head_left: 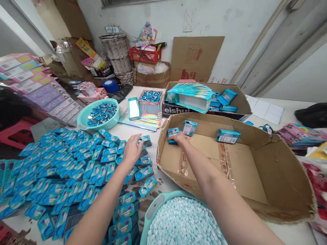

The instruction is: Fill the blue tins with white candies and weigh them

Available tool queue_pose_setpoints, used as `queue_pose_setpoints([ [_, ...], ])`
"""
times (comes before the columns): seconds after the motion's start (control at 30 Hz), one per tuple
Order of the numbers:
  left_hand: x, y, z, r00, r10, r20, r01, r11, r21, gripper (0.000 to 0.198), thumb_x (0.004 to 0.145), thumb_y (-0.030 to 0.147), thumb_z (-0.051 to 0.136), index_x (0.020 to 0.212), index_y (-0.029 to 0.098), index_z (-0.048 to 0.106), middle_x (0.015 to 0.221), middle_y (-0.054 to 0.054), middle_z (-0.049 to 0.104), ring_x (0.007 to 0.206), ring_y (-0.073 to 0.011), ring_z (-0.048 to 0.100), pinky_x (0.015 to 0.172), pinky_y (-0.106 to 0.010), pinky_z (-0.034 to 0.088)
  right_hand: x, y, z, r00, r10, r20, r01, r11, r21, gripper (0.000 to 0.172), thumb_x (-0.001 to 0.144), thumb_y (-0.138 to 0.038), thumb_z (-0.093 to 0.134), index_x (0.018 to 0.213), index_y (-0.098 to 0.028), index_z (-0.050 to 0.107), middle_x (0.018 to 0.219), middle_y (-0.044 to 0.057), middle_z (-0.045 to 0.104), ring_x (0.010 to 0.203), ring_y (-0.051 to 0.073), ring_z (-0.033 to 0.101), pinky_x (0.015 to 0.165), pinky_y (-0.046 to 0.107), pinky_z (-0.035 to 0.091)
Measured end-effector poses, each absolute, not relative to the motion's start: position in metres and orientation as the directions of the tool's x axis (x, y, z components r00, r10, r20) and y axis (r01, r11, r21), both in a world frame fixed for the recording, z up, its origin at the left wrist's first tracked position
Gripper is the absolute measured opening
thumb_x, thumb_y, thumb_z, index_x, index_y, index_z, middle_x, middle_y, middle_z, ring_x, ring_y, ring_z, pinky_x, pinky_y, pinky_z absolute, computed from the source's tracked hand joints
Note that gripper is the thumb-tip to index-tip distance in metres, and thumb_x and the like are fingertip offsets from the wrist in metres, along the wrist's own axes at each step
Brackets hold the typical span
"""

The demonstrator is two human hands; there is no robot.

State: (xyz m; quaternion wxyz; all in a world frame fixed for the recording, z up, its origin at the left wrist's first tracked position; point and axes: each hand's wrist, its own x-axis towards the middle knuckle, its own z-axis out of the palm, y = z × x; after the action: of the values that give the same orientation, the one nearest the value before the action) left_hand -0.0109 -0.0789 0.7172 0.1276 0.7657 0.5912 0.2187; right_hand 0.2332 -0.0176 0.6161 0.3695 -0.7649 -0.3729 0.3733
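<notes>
My left hand is at the right edge of a spread of small blue boxes, thumb and fingers closed around the left end of one small blue box. My right hand reaches into a shallow cardboard carton, its fingers closed on another small blue box near the carton's left wall. Two more small blue boxes, one beside my right hand and one farther right, lie in the carton. My right fingertips are partly hidden.
A turquoise basin of pale blue and white candies stands in front. Another basin holds shiny blue pieces, as does a small clear tub. Behind the carton, a second carton holds blue packs and fanned display boxes. Pink and purple packages are stacked left.
</notes>
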Motion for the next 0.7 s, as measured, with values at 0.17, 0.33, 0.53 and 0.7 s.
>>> queue_pose_setpoints([
  [0.17, 0.008, -0.236, 0.691, 0.449, 0.886, 0.119, 0.665, -0.419, 0.618, 0.024, 0.089, 0.035, 0.047, 0.104, 0.03, 0.064, 0.103, -0.004, 0.069, 0.096, -0.0191, 0.063, 0.085, -0.031, 0.052, 0.264, -0.074, 0.649, 0.279, 0.934, -0.225, 0.113, -0.264, -0.958, 0.067, 0.043, -0.024, 0.082, 0.102, -0.017, 0.051, 0.097, 0.007, 0.069, 0.088, 0.022, 0.065, 0.078, 0.036, 0.053],
  [0.33, 0.026, -0.309, 0.639, 0.532, 0.82, 0.214, 0.761, -0.573, 0.305, 0.034, 0.09, 0.026, 0.044, 0.121, 0.021, 0.057, 0.133, -0.008, 0.054, 0.123, -0.0253, 0.049, 0.099, -0.043, 0.044, 0.293, -0.179, 0.698, 0.227, 0.97, -0.089, -0.217, -0.039, -0.975, 0.055, 0.048, -0.031, 0.084, 0.096, -0.02, 0.059, 0.091, 0.002, 0.071, 0.084, 0.02, 0.067, 0.083, 0.038, 0.053],
  [0.53, 0.055, -0.314, 0.642, 0.451, 0.893, -0.002, 0.855, -0.431, 0.289, 0.041, 0.09, 0.037, 0.044, 0.123, 0.016, 0.055, 0.124, -0.014, 0.057, 0.113, -0.0286, 0.053, 0.095, -0.045, 0.043, 0.33, -0.347, 0.721, 0.463, 0.84, -0.283, -0.526, 0.003, -0.851, 0.039, 0.055, -0.031, 0.08, 0.09, -0.022, 0.065, 0.087, 0.002, 0.072, 0.077, 0.023, 0.069, 0.079, 0.044, 0.056],
  [0.7, 0.092, -0.313, 0.645, 0.348, 0.921, -0.177, 0.89, -0.265, 0.37, 0.044, 0.089, 0.049, 0.041, 0.113, 0.017, 0.06, 0.106, -0.013, 0.061, 0.104, -0.0271, 0.056, 0.092, -0.04, 0.041, 0.362, -0.462, 0.726, 0.556, 0.769, -0.314, -0.609, 0.12, -0.784, 0.052, 0.061, -0.028, 0.069, 0.113, -0.028, 0.061, 0.113, 0.007, 0.067, 0.096, 0.033, 0.066, 0.095, 0.066, 0.039],
])
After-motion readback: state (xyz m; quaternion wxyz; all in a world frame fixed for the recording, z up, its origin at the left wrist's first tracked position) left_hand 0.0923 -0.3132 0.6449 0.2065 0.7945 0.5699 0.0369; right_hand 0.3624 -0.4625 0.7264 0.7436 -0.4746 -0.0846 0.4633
